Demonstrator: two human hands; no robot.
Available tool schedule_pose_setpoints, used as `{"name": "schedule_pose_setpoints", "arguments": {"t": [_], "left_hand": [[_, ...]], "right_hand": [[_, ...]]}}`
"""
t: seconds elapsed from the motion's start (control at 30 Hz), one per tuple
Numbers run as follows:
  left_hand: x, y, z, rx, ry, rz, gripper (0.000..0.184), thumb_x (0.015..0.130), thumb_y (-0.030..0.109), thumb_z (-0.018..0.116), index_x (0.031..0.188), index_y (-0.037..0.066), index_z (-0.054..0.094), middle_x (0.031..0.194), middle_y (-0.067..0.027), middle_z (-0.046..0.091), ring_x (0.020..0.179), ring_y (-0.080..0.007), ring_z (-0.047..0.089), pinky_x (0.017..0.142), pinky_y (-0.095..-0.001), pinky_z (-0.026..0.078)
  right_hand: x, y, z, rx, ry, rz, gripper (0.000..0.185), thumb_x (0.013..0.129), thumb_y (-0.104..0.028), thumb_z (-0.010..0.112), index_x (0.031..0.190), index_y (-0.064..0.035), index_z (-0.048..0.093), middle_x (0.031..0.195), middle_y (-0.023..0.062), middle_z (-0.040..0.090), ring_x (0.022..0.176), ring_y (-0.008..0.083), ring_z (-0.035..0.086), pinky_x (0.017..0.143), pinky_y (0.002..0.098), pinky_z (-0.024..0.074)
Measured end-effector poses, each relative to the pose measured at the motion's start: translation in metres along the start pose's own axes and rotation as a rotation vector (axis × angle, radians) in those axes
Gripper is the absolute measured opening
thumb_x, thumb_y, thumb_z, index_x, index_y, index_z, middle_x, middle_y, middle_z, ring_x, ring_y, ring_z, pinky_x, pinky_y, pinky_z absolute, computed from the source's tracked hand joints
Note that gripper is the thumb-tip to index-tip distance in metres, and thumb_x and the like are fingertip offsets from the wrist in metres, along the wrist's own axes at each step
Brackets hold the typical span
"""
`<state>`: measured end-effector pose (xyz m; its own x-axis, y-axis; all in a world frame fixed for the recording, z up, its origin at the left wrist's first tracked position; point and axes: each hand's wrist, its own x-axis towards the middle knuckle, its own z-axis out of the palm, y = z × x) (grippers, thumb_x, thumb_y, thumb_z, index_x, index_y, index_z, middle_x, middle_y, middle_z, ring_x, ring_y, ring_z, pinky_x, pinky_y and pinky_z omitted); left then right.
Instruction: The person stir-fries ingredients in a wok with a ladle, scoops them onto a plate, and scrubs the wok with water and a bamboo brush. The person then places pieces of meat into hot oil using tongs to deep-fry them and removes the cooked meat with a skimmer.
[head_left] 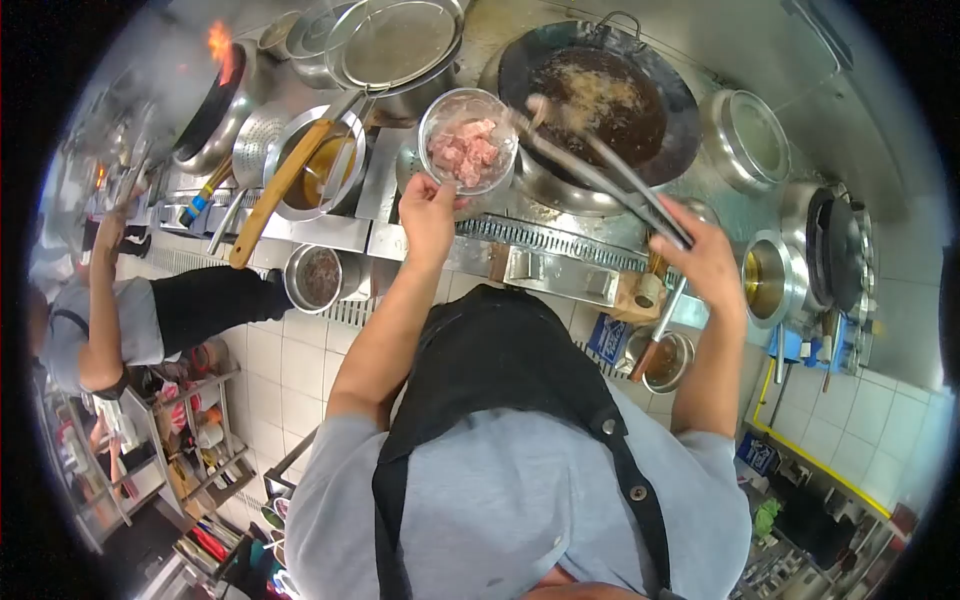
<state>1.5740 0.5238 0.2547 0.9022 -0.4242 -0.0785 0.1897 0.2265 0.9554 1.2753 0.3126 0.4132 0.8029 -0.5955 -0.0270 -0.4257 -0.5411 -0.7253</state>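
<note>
My left hand (pixel 432 212) grips the near rim of a clear bowl (pixel 427 137) that holds pieces of raw pink meat (pixel 465 152). My right hand (pixel 700 252) is closed round the handle end of long metal tongs (pixel 632 195). The tongs reach up and left over the near left edge of a large black wok (pixel 680 110), their tips beside the bowl's right rim. Something pale and blurred (pixel 540 108) is at the tips. Dark bubbling oil (pixel 590 95) with pale foam fills the wok.
A strainer (pixel 395 45) sits on a pot behind the bowl. A wooden-handled tool (pixel 285 190) lies across a pot of yellowish liquid (pixel 330 172). Flames (pixel 220 42) rise from a wok at the left, near a co-worker (pixel 105 320). A lidded pot (pixel 750 140) stands right of my wok.
</note>
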Motion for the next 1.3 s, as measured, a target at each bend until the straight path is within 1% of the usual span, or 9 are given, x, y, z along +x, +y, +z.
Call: {"name": "schedule_pose_setpoints", "arguments": {"t": [0.2, 0.3, 0.43, 0.7, 0.87, 1.0, 1.07, 1.17, 1.3], "left_hand": [[0.002, 0.006, 0.025, 0.253, -0.121, 0.201, 0.021, 0.089, -0.004, 0.062, 0.075, 0.002, 0.048, 0.074, -0.0051, 0.058, 0.061, -0.0114, 0.061, 0.059, -0.0297, 0.061], [0.012, 0.006, 0.027, -0.014, -0.049, -0.043, 0.018, 0.089, -0.004, 0.061, 0.076, 0.002, 0.049, 0.073, -0.0050, 0.058, 0.063, -0.0121, 0.061, 0.058, -0.0301, 0.061], [0.013, -0.016, 0.022, -0.009, -0.008, -0.046, 0.015, 0.090, -0.002, 0.064, 0.080, 0.001, 0.053, 0.080, -0.0066, 0.060, 0.068, -0.0149, 0.064, 0.060, -0.0298, 0.062], [0.004, -0.001, 0.022, -0.068, -0.045, -0.071, 0.017, 0.091, -0.001, 0.065, 0.080, 0.003, 0.053, 0.083, -0.0070, 0.062, 0.068, -0.0142, 0.065, 0.061, -0.0290, 0.062], [0.002, 0.000, 0.023, 0.013, -0.083, -0.014, 0.019, 0.092, -0.001, 0.064, 0.078, 0.003, 0.052, 0.077, -0.0047, 0.061, 0.064, -0.0110, 0.063, 0.062, -0.0282, 0.061], [0.003, 0.004, 0.035, 0.053, -0.102, 0.034, 0.017, 0.092, -0.001, 0.064, 0.079, 0.004, 0.053, 0.077, -0.0042, 0.062, 0.065, -0.0107, 0.063, 0.061, -0.0276, 0.059], [0.005, -0.001, 0.045, 0.074, -0.137, 0.102, 0.014, 0.092, 0.001, 0.064, 0.083, 0.005, 0.054, 0.078, -0.0037, 0.062, 0.066, -0.0118, 0.062, 0.062, -0.0292, 0.060], [-0.014, 0.032, 0.067, 0.514, -0.184, 0.298, 0.019, 0.092, 0.003, 0.066, 0.079, 0.004, 0.053, 0.075, -0.0031, 0.060, 0.068, -0.0123, 0.062, 0.063, -0.0304, 0.059], [0.013, 0.001, 0.068, 0.278, -0.214, 0.112, 0.020, 0.090, 0.004, 0.068, 0.077, 0.004, 0.052, 0.074, -0.0057, 0.061, 0.069, -0.0157, 0.066, 0.061, -0.0313, 0.058]], "right_hand": [[-0.021, -0.031, 0.036, -0.319, -0.059, 0.091, 0.055, 0.086, -0.021, 0.076, 0.140, -0.0183, 0.063, 0.123, 0.0202, 0.069, 0.109, 0.0371, 0.068, 0.096, 0.0411, 0.0517], [-0.032, -0.025, 0.021, -0.204, -0.066, 0.182, 0.054, 0.087, -0.020, 0.075, 0.139, -0.0178, 0.063, 0.122, 0.0208, 0.070, 0.109, 0.0359, 0.069, 0.095, 0.0393, 0.0517], [-0.050, 0.030, 0.005, -0.124, 0.142, 0.154, 0.052, 0.089, -0.020, 0.074, 0.139, -0.0167, 0.063, 0.122, 0.0214, 0.070, 0.109, 0.0338, 0.070, 0.095, 0.0369, 0.0518], [-0.010, 0.079, 0.012, -0.322, 0.234, 0.306, 0.057, 0.085, -0.028, 0.078, 0.139, -0.0169, 0.063, 0.118, 0.0224, 0.071, 0.110, 0.0376, 0.069, 0.094, 0.0404, 0.0528], [-0.031, 0.048, 0.001, -0.032, 0.235, 0.245, 0.064, 0.085, -0.023, 0.080, 0.143, -0.0071, 0.058, 0.130, 0.0194, 0.069, 0.119, 0.0241, 0.067, 0.103, 0.0321, 0.0468], [-0.048, 0.009, 0.000, 0.069, 0.165, 0.197, 0.063, 0.085, -0.017, 0.081, 0.144, -0.0094, 0.059, 0.132, 0.0175, 0.069, 0.120, 0.0178, 0.066, 0.103, 0.0293, 0.0459], [-0.050, 0.012, 0.008, 0.040, 0.115, 0.170, 0.061, 0.086, -0.019, 0.080, 0.143, -0.0118, 0.060, 0.129, 0.0175, 0.070, 0.116, 0.0178, 0.067, 0.101, 0.0300, 0.0473], [-0.043, 0.017, 0.047, 0.057, 0.048, 0.235, 0.059, 0.088, -0.023, 0.078, 0.143, -0.0147, 0.060, 0.124, 0.0182, 0.072, 0.110, 0.0197, 0.070, 0.097, 0.0327, 0.0499], [-0.043, 0.027, 0.071, 0.085, 0.048, 0.164, 0.057, 0.091, -0.028, 0.076, 0.144, -0.0155, 0.059, 0.113, 0.0191, 0.075, 0.100, 0.0208, 0.072, 0.091, 0.0351, 0.0522]]}}
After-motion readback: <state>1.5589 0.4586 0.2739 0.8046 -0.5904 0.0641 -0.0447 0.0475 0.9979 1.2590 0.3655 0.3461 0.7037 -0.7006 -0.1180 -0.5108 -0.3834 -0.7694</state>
